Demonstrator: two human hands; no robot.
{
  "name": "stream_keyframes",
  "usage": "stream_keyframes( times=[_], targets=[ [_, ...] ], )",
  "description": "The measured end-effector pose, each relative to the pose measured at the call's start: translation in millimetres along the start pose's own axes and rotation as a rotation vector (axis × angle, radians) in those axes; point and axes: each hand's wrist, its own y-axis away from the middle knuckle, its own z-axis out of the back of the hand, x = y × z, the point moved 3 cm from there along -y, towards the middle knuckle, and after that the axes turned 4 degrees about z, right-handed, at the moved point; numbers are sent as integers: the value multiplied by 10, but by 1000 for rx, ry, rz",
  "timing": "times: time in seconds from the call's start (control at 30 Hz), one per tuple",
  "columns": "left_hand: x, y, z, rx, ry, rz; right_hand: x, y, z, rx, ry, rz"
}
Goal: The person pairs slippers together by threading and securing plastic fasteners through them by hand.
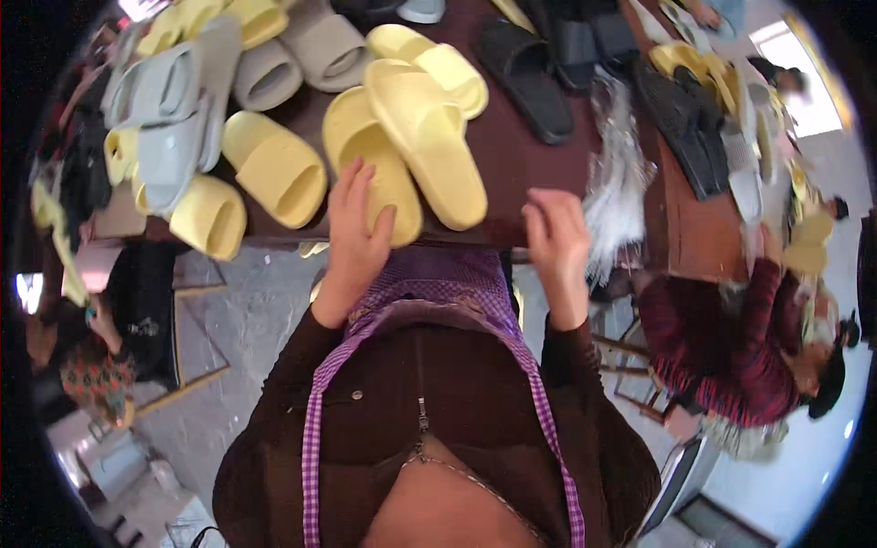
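Head view. A bundle of clear, glossy plastic bags [614, 173] hangs over the desk edge just right of the right hand [555, 239]. The left hand [354, 226] grips the near end of a pale yellow foam slide sandal [373, 160] lying on the dark brown desk [521, 160], fingers over the sole, thumb alongside. The sandal's long axis runs away from the hand, slightly leftward. A second pale yellow foam slide sandal [427, 137] lies just right of it, touching. The right hand is loosely curled, holding nothing, at the desk's near edge. Bare desk surface lies just beyond the right hand.
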Motion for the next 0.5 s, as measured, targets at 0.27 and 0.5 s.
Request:
stream_keyframes(
  times=[0.27, 0.5],
  targets=[
    [-68, 16, -50, -20, 185, 57, -762, 265, 809, -55, 333, -336],
    [-191, 136, -120, 15, 271, 66, -737, 102, 417, 182, 433, -2]
  ],
)
